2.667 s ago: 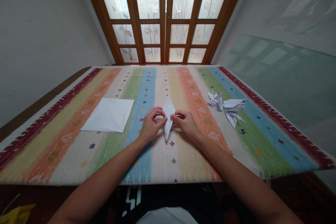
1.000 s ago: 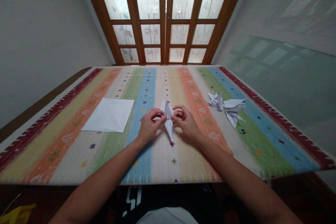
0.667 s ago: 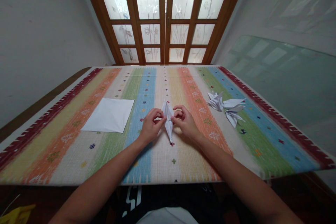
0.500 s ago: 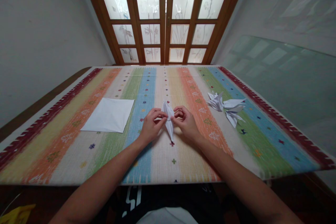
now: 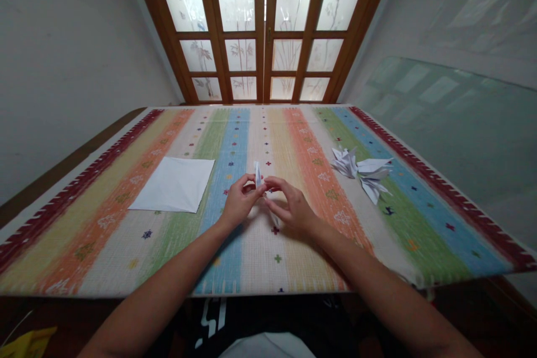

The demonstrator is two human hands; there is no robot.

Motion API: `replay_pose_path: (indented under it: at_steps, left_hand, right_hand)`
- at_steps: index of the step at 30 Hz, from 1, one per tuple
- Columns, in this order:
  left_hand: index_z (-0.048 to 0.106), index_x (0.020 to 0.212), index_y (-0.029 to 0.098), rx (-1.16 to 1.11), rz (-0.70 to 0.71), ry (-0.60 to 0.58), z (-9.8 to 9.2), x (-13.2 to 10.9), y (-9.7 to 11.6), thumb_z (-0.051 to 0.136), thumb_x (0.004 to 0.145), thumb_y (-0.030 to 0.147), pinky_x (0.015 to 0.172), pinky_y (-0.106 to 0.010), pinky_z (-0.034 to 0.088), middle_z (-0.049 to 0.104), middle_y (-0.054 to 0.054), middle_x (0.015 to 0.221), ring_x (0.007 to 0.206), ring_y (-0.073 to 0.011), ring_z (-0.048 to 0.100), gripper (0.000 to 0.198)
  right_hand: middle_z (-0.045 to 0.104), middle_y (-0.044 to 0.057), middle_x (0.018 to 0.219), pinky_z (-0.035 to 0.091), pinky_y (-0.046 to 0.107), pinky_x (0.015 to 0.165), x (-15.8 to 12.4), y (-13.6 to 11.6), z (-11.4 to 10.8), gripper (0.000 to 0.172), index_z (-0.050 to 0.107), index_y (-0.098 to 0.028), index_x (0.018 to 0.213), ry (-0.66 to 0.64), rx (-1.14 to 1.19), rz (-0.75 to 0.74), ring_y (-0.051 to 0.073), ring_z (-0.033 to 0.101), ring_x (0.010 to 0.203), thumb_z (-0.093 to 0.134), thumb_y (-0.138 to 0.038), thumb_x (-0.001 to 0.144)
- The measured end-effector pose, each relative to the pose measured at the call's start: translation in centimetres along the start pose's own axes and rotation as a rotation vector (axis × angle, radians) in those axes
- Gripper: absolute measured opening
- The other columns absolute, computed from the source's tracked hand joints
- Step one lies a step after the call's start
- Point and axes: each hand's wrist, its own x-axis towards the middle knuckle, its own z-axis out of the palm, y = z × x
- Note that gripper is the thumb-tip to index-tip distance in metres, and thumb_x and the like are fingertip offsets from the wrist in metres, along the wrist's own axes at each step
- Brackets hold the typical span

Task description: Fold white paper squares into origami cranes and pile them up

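Observation:
A narrow piece of folded white paper (image 5: 257,172) stands on edge between my hands, above the middle of the tablecloth. My left hand (image 5: 242,198) pinches it between thumb and fingers. From the other side my right hand (image 5: 291,204) grips it, index finger near the left thumb and its own thumb lower down. The paper's lower tip shows faintly below the right thumb; the fingers cover its middle.
A flat white paper sheet (image 5: 174,184) lies to the left. On the right rest several folded white paper pieces (image 5: 363,170), clustered together. The striped tablecloth (image 5: 277,274) covers the table, with wooden glazed doors (image 5: 265,39) beyond it.
The folded paper has turned from facing me broadly to nearly edge-on, its upper end shifting slightly left. My right hand has moved a little left and its fingers have spread along the paper.

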Motion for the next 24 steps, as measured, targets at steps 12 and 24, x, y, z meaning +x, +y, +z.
replay_pose_path:
  at_steps: [12, 24]
  left_hand:
    - [0.064, 0.09, 0.02, -0.042, -0.084, 0.036, 0.1, 0.0, -0.7, 0.065, 0.093, 0.046, 0.063, -0.024, 0.048, 0.065, 0.001, 0.08, 0.07, -0.0141, 0.056, 0.026]
    - [0.074, 0.095, 0.016, -0.137, -0.141, -0.026, -0.1, 0.1, -0.1, 0.084, 0.08, 0.053, 0.078, -0.032, 0.06, 0.075, -0.003, 0.084, 0.075, -0.0178, 0.069, 0.04]
  right_hand:
    - [0.065, 0.012, 0.128, 0.056, 0.049, 0.105, 0.0, 1.1, -0.3, 0.024, 0.076, -0.027, 0.117, -0.028, -0.133, -0.104, 0.027, 0.064, 0.12, 0.067, -0.016, 0.097]
    - [0.068, 0.011, 0.129, 0.059, 0.046, 0.101, 0.5, 2.0, -1.2, 0.018, 0.078, -0.024, 0.091, 0.089, 0.143, 0.162, 0.027, 0.068, 0.117, 0.075, -0.041, 0.095]
